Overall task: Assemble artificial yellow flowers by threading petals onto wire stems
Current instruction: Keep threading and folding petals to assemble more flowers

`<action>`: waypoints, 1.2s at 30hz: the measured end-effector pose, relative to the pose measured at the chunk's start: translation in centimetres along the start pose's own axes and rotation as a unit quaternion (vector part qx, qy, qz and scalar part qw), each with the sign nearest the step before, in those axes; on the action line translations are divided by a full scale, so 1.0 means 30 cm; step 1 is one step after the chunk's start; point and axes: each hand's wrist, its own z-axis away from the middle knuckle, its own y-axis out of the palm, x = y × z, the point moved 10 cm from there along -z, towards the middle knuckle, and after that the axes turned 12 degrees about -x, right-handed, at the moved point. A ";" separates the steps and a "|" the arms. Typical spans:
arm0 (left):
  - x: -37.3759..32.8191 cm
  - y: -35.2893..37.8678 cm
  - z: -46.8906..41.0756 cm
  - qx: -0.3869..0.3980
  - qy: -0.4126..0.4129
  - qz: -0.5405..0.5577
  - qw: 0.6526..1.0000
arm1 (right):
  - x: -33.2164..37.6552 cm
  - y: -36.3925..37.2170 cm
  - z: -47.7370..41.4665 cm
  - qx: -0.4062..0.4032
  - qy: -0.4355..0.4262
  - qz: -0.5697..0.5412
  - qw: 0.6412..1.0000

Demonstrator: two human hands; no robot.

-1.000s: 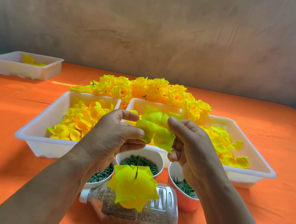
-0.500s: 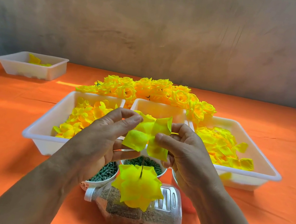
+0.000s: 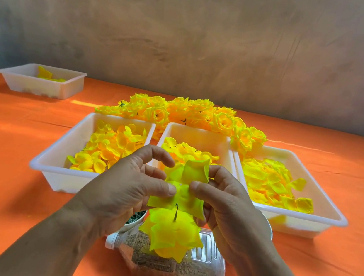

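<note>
1. The left hand point(image 3: 125, 186) and the right hand point(image 3: 229, 207) meet at the centre of the view, above the near edge of the orange tablecloth point(image 3: 2, 181).
2. Between them they hold a yellow petal layer point(image 3: 191, 175). Each thumb presses on its front face while the curled fingers sit behind it, so both hands pinch it. The left index finger arches over to its upper edge.
3. The petal layer sits just above the tip of a thin dark wire stem point(image 3: 176, 212). Whether the wire has pierced it cannot be told.
4. Lower on the stem sits a part-built yellow flower point(image 3: 173, 234) of spread, pointed petals.
5. The stem rises from a clear plastic bottle point(image 3: 208, 268) lying on its side, filled with brown grainy material.
6. A white bowl point(image 3: 137, 220) of small green pieces shows just beside the left wrist.
7. Three white trays stand side by side behind the hands:
   - the left tray point(image 3: 45, 164) holds small rounded petals;
   - the middle tray point(image 3: 198, 132) holds yellow petal pieces;
   - the right tray point(image 3: 331, 209) holds larger petals.
8. A pile of finished yellow flowers point(image 3: 192, 113) lies behind the trays.
9. A fourth tray point(image 3: 18, 81), holding a few petals, stands well apart at the far left.
</note>
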 end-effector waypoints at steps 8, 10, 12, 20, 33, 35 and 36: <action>0.025 -0.007 -0.002 -0.024 0.047 -0.103 0.993 | -0.038 -0.018 0.006 -0.018 0.018 0.037 0.999; 0.032 -0.005 -0.003 -0.027 0.040 -0.099 0.994 | -0.045 -0.025 0.005 -0.026 0.017 0.042 0.999; 0.037 -0.002 -0.004 -0.028 0.033 -0.085 0.995 | -0.050 -0.032 0.004 -0.030 0.017 0.045 0.998; 0.038 -0.012 -0.011 -0.046 0.051 -0.087 0.994 | -0.055 -0.037 0.005 -0.029 0.013 0.043 0.999; 0.024 -0.036 -0.021 -0.055 0.047 -0.083 0.994 | -0.046 -0.025 0.021 -0.021 0.019 0.028 0.999; 0.018 -0.035 -0.021 -0.051 0.048 -0.084 0.994 | -0.044 -0.024 0.021 -0.024 0.020 0.027 0.999; 0.018 -0.036 -0.021 -0.051 0.046 -0.084 0.994 | -0.044 -0.023 0.021 -0.025 0.021 0.026 0.999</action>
